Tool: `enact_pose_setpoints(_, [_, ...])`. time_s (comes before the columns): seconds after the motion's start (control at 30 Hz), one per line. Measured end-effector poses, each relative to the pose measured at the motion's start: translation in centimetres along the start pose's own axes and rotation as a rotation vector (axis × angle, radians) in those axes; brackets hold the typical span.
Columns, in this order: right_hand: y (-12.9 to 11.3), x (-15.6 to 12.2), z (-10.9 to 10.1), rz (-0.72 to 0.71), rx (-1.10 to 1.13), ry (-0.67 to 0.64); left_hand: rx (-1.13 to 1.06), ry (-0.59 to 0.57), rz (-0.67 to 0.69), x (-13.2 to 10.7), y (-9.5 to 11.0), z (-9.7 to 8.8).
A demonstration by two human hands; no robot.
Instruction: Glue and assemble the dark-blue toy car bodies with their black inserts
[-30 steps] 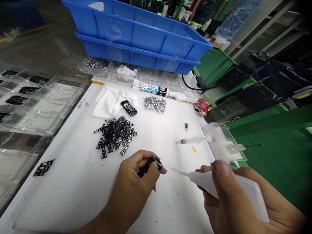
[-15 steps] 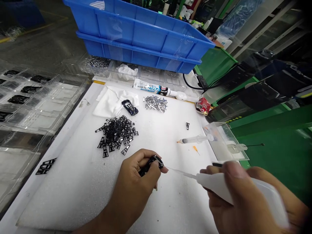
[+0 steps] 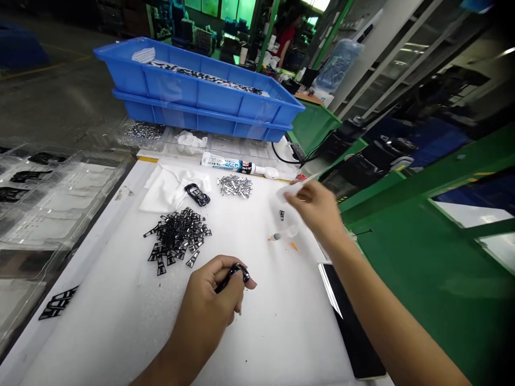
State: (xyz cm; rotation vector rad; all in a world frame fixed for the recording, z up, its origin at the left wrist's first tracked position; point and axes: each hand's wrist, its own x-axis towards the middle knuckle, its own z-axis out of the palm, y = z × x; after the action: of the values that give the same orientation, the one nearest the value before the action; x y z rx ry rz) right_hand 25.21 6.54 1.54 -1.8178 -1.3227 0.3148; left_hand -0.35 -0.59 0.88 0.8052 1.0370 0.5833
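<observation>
My left hand point(image 3: 213, 300) is closed around a small glossy black toy car body point(image 3: 233, 276), most of it hidden by the fingers. My right hand point(image 3: 316, 206) reaches over the far right of the mat with its fingers on a translucent white squeeze bottle point(image 3: 292, 188), smeared by motion. Below that hand lie a small black frame piece point(image 3: 281, 215), a syringe point(image 3: 284, 234) and an orange dispensing tip point(image 3: 294, 246). A pile of black frame pieces point(image 3: 179, 233) is left of centre. Beyond it, another black toy car point(image 3: 197, 194) rests on a white cloth point(image 3: 161, 185).
Small silvery parts point(image 3: 235, 186) lie in a heap near a glue tube point(image 3: 227, 162). Stacked blue bins point(image 3: 193, 91) stand at the back. A dark phone or tablet point(image 3: 350, 327) lies under my right forearm. Clear trays point(image 3: 44, 214) flank the left side.
My right hand has moved away from the car body, forward to the far right of the mat, with the bottle. The left hand keeps its hold. The view has tilted up.
</observation>
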Motion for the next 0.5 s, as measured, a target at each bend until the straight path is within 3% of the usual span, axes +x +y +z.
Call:
enact_pose_setpoints(0.1, [0.6, -0.4, 1.5, -0.036, -0.125, -0.117, -0.007, 0.027, 0.010, -0.1, -0.1, 0.2])
enact_pose_setpoints(0.17, [0.2, -2.0, 0.4, -0.067, -0.216, -0.122, -0.011, 0.033, 0.009, -0.1, -0.1, 0.3])
enact_pose_setpoints(0.23, [-0.2, -4.2, -2.1, -0.077, -0.318, -0.007, -0.018, 0.037, -0.004, -0.2, 0.0, 0.3])
enact_pose_setpoints(0.37, [1.0, -8.2, -7.6, 0.041, -0.530, 0.446, -0.001, 0.043, -0.023, -0.1, 0.0, 0.3])
enact_pose_setpoints(0.5, [4.1, -9.2, -9.6, 0.134, -0.535, 0.460, 0.042, 0.041, -0.017, -0.2, -0.1, 0.4])
